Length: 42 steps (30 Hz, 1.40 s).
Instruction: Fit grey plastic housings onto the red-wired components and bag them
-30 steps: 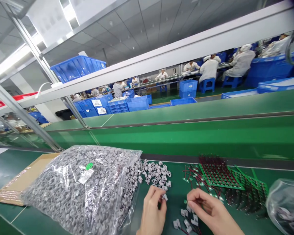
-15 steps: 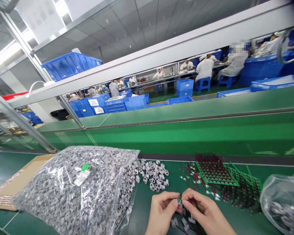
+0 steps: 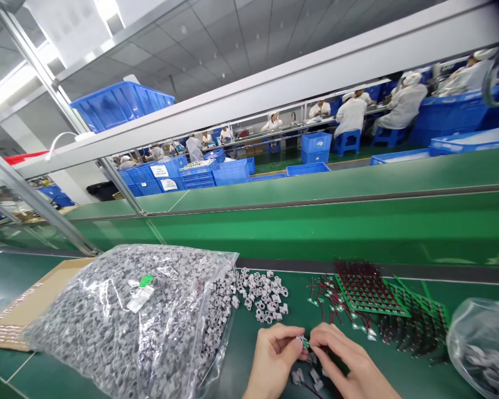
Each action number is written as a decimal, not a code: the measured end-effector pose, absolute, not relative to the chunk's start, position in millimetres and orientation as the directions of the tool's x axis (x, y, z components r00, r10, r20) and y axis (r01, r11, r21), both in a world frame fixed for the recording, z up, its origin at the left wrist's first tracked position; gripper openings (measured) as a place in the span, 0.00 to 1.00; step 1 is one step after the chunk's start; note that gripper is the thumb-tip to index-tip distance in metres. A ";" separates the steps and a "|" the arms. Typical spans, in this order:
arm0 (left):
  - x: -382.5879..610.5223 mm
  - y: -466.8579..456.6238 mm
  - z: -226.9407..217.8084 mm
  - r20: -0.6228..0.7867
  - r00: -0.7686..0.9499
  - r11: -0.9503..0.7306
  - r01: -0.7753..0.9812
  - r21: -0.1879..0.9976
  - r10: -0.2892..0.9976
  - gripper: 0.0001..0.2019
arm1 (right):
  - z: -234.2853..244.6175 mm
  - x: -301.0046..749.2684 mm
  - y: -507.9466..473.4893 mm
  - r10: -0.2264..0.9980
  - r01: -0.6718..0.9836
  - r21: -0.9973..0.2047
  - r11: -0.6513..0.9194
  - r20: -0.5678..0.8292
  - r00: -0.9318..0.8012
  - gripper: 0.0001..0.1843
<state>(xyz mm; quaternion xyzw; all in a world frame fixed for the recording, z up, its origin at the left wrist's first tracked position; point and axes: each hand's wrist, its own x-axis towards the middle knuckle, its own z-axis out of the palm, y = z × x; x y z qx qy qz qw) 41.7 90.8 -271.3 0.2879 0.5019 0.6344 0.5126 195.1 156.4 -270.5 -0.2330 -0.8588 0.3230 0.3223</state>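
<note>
Between the fingertips of my left hand is a small green circuit board, with a bit of a grey plastic part beside it. My right hand pinches at the right edge of this board, its thumb and forefinger closed. The fingers hide most of the piece. Just below my hands lie several grey plastic parts with dark red wires. Beyond my left hand, loose grey plastic rings spill from a large clear bag. Small boards with red wires lie beyond my right hand.
Green board panels with dark red wires are stacked at the right. Another clear bag holds grey parts at the right edge. Cardboard lies under the big bag. A green ledge runs behind; people in white work beyond.
The small green board has turned slightly in my fingertips and shows more of its face. My right fingers have shifted a little. The whole view has moved slightly.
</note>
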 end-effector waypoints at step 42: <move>-6.6 81.9 -266.8 0.237 -0.355 0.106 0.725 0.681 0.904 0.11 | -294.6 201.7 228.9 0.667 0.575 -0.338 0.745 0.375 -0.644 0.16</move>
